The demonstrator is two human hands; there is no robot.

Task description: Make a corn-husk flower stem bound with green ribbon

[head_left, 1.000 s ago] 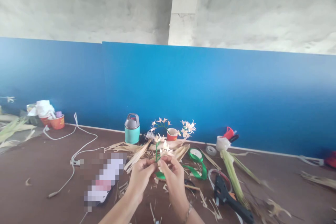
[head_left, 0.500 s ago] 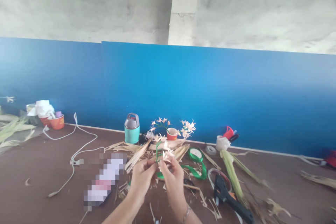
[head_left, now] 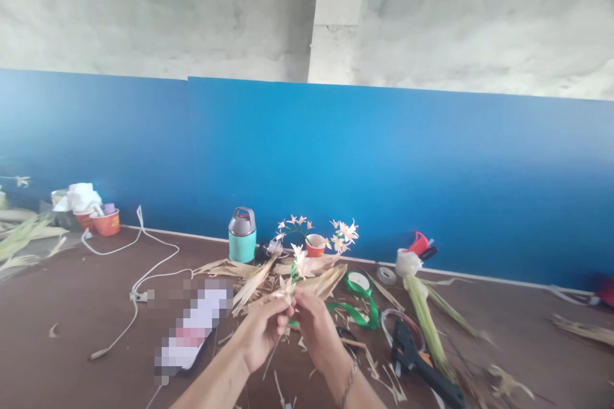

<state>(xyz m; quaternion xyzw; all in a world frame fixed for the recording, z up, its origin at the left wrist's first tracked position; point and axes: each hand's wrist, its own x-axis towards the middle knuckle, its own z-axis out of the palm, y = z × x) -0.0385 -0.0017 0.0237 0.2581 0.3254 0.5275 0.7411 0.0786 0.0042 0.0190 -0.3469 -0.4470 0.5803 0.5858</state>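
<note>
Both my hands pinch a stem of pale handmade husk flowers (head_left: 300, 263), its green-wrapped part rising between the fingertips. My left hand (head_left: 263, 331) closes thumb and fingers on the stem from the left, beside a lower blossom. From the right, my right hand (head_left: 316, 326) grips the same stem; its fingertips are partly hidden. A thin bare stem end shows below the hands. Green ribbon (head_left: 367, 310) trails from its roll just right of my right hand. Dry corn husks (head_left: 254, 287) lie behind the hands.
Farther back stand a teal flask (head_left: 242, 244) and a red paper cup (head_left: 315, 246) with flower sprays. A black glue gun (head_left: 422, 364) lies at right near green husk stalks (head_left: 426, 326). A blurred-out flat item (head_left: 194, 329) and a white cable (head_left: 137, 281) are at left.
The flower stem has turned in my hands, with its blossoms now pointing differently. My left hand has rolled so its curled fingers show, and both hands sit slightly lower.
</note>
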